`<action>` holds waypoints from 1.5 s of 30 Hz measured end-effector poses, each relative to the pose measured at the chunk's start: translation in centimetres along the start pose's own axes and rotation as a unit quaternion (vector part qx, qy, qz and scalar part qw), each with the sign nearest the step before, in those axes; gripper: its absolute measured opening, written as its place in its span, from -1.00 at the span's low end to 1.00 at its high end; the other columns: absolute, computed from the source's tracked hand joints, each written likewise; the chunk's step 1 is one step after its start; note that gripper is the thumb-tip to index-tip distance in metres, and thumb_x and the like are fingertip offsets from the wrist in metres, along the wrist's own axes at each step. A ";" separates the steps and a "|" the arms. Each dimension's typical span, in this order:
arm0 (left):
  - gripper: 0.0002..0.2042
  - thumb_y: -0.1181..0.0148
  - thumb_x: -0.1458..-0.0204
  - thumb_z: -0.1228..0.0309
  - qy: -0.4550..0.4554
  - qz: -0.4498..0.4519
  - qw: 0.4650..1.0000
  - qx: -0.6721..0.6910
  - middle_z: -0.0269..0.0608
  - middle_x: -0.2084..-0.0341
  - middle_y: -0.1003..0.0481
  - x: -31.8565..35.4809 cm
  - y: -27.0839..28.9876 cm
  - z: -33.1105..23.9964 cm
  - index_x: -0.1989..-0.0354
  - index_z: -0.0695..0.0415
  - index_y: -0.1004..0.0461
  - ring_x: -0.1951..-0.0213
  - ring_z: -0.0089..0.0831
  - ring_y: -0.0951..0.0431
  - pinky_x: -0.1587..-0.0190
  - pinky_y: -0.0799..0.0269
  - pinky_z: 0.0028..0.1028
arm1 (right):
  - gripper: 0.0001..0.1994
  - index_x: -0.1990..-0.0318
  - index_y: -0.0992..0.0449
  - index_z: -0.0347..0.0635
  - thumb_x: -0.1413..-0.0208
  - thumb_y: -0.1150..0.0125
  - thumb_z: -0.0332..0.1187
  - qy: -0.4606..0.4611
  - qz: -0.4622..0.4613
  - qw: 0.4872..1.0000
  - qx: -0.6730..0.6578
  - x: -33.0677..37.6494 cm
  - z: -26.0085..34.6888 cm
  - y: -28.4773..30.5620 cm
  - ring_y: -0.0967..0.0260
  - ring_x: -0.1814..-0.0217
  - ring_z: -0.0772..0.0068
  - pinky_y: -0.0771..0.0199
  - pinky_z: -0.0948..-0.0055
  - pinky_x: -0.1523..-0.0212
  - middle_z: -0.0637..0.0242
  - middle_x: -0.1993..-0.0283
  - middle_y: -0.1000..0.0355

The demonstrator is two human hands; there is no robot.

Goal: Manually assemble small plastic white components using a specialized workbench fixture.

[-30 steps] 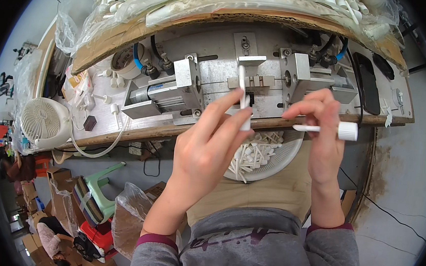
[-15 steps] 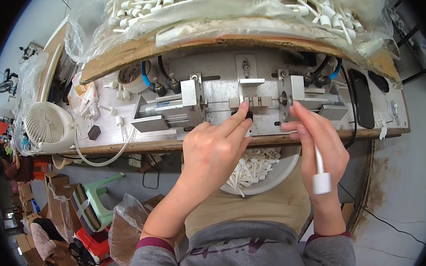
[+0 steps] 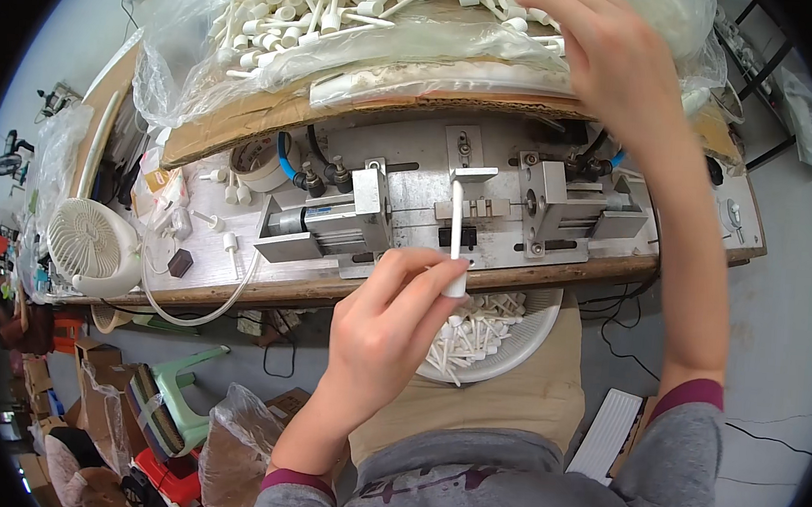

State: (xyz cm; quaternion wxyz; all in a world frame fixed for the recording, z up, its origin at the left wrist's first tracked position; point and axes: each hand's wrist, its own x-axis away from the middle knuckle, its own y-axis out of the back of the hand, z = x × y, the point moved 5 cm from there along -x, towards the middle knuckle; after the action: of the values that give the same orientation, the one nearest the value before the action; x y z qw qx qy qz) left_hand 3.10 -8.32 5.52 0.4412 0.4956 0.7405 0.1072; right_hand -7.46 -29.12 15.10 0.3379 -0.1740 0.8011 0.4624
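My left hand (image 3: 384, 323) pinches a white plastic stem with a cylindrical cap (image 3: 457, 215); its thin end points up toward a small metal fixture (image 3: 480, 210), and the cap sits by my fingertips. I cannot tell whether the stem touches the fixture. Stretched over the far side of the bench, my right hand (image 3: 622, 61) has its fingers apart at the edge of a heap of similar white capped stems (image 3: 348, 5). Some of its fingers are cut off by the top of the picture. Two metal clamp units (image 3: 369, 204) (image 3: 551, 202) flank the fixture.
Below the bench edge, a white basket (image 3: 543, 338) holds many small white stems. A cardboard edge (image 3: 245, 134) and plastic sheet front the heap. At left stand a white fan (image 3: 91, 241), a tape roll (image 3: 257, 163) and a looping cable. A green stool (image 3: 185, 389) is on the floor.
My right hand has gone from beside the fixture, where it held a capped stem, up to the heap. My left hand has drawn back slightly from the fixture and now holds a capped stem.
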 end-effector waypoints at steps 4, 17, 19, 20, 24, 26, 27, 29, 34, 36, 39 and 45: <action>-0.71 -0.41 0.14 0.48 -0.042 0.025 0.992 -0.113 -0.11 0.01 -0.58 0.3 -2.3 1.4 0.19 0.21 -0.61 0.40 -0.43 -0.60 0.37 -0.50 -0.45 | -0.75 0.04 -0.50 -0.16 -0.11 -0.10 -0.54 0.053 0.159 0.985 -0.024 -0.4 -3.6 -5.5 -0.47 0.15 0.20 -0.48 0.25 0.18 0.24 0.14 -0.52; -0.72 -0.46 0.17 0.35 -0.032 0.050 0.980 -0.189 -0.32 -0.01 -0.61 -0.5 -3.6 2.6 0.23 0.08 -0.65 0.64 -0.37 -0.48 0.51 -0.42 -0.48 | -0.85 0.14 -0.49 -0.28 -0.22 -0.17 -0.40 -0.230 0.153 0.936 -0.217 -1.4 -4.5 -2.8 -0.47 0.35 0.38 -0.46 0.41 0.35 0.21 0.33 -0.51; -0.72 -0.47 0.14 0.31 -0.043 0.055 0.979 -0.189 -0.32 -0.01 -0.61 -0.7 -3.8 2.3 0.22 0.08 -0.65 0.63 -0.37 -0.49 0.51 -0.42 -0.48 | -0.82 0.12 -0.52 -0.28 -0.17 -0.22 -0.41 -0.349 0.002 0.849 -0.396 0.6 -5.7 -2.6 -0.48 0.33 0.33 -0.47 0.42 0.31 0.17 0.33 -0.54; -0.70 -0.48 0.14 0.32 -0.038 0.062 0.983 -0.167 -0.29 -0.01 -0.61 -0.8 -3.7 2.3 0.20 0.10 -0.64 0.62 -0.40 -0.51 0.50 -0.45 -0.49 | -0.80 0.11 -0.54 -0.28 -0.14 -0.25 -0.41 -0.396 -0.077 0.780 -0.478 1.7 -6.2 -2.9 -0.48 0.33 0.31 -0.47 0.42 0.29 0.16 0.32 -0.55; -0.64 -0.51 0.14 0.40 0.007 -0.012 1.000 -0.021 -0.17 0.05 -0.62 -1.0 -1.7 1.7 0.12 0.17 -0.61 0.52 -0.49 -0.57 0.42 -0.53 -0.49 | -0.64 0.31 -0.53 -0.09 -0.36 -0.06 -0.01 -0.506 0.100 0.612 -0.599 4.5 1.7 -2.3 -0.37 0.52 0.79 -0.32 0.67 0.57 0.48 0.47 -0.48; -0.61 -0.52 0.16 0.46 -0.001 -0.073 0.997 0.040 -0.14 0.12 -0.62 -1.0 -0.8 0.8 0.09 0.20 -0.59 0.44 -0.51 -0.59 0.38 -0.56 -0.49 | -0.63 0.33 -0.52 -0.06 -0.33 -0.09 0.04 -0.495 0.165 0.553 -0.650 7.2 6.3 -3.4 -0.32 0.62 0.74 -0.22 0.66 0.65 0.52 0.53 -0.42; -0.59 -0.53 0.17 0.50 -0.019 -0.092 0.994 0.047 -0.14 0.15 -0.61 -0.9 -0.6 0.5 0.08 0.22 -0.58 0.41 -0.51 -0.60 0.36 -0.57 -0.49 | -0.61 0.35 -0.51 -0.07 -0.35 -0.06 0.03 -0.495 0.199 0.538 -0.653 7.4 8.7 -2.6 -0.33 0.61 0.70 -0.24 0.64 0.63 0.52 0.53 -0.40; -0.58 -0.52 0.18 0.53 -0.052 -0.063 0.995 0.060 -0.19 0.25 -0.59 -1.2 -0.5 -0.6 0.07 0.24 -0.58 0.29 -0.46 -0.60 0.30 -0.57 -0.50 | -0.58 0.39 -0.43 -0.15 -0.42 0.04 -0.03 -0.440 0.191 0.555 -0.680 8.8 11.8 -2.0 -0.22 0.45 0.72 -0.27 0.59 0.42 0.53 0.49 -0.33; -0.60 -0.47 0.15 0.59 -0.010 0.018 0.999 0.047 -0.13 0.22 -0.56 0.2 -0.9 -1.0 0.05 0.21 -0.58 0.27 -0.33 -0.59 0.27 -0.55 -0.45 | -0.59 0.38 -0.37 -0.16 -0.44 0.08 -0.06 -0.464 0.163 0.559 -0.667 11.0 13.5 -2.6 -0.14 0.44 0.72 -0.22 0.58 0.40 0.52 0.47 -0.30; -0.62 -0.43 0.11 0.61 0.022 0.031 0.998 0.043 -0.11 0.19 -0.55 0.6 -1.1 -0.8 0.05 0.21 -0.59 0.26 -0.32 -0.58 0.26 -0.55 -0.41 | -0.62 0.35 -0.39 -0.16 -0.44 0.08 -0.08 -0.493 0.146 0.541 -0.666 11.8 12.9 -2.2 -0.17 0.44 0.74 -0.22 0.62 0.42 0.51 0.47 -0.32; -0.66 -0.38 0.06 0.62 0.029 0.047 0.998 0.018 -0.10 0.14 -0.54 0.9 -1.5 0.5 0.05 0.22 -0.58 0.25 -0.33 -0.59 0.24 -0.55 -0.38 | -0.70 0.27 -0.43 -0.16 -0.43 0.03 -0.15 -0.553 0.141 0.468 -0.675 12.0 11.4 -0.7 -0.23 0.43 0.79 -0.23 0.69 0.42 0.52 0.44 -0.35; -0.74 -0.36 0.03 0.47 -0.056 0.062 0.979 -0.184 -0.20 0.00 -0.59 0.2 -3.5 1.3 0.12 0.17 -0.62 0.39 -0.38 -0.59 0.35 -0.49 -0.45 | -0.83 0.08 -0.51 -0.20 -0.35 -0.13 -0.29 -0.548 0.094 0.492 -0.670 12.5 11.5 1.4 -0.32 0.31 0.83 -0.32 0.75 0.32 0.53 0.30 -0.43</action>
State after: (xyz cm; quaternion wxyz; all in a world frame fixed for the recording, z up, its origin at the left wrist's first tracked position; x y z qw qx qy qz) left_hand 1.80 -10.21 2.59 0.5585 0.4558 0.6498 0.2410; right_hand -12.84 -18.14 3.25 0.4457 0.0167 -0.0845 0.8910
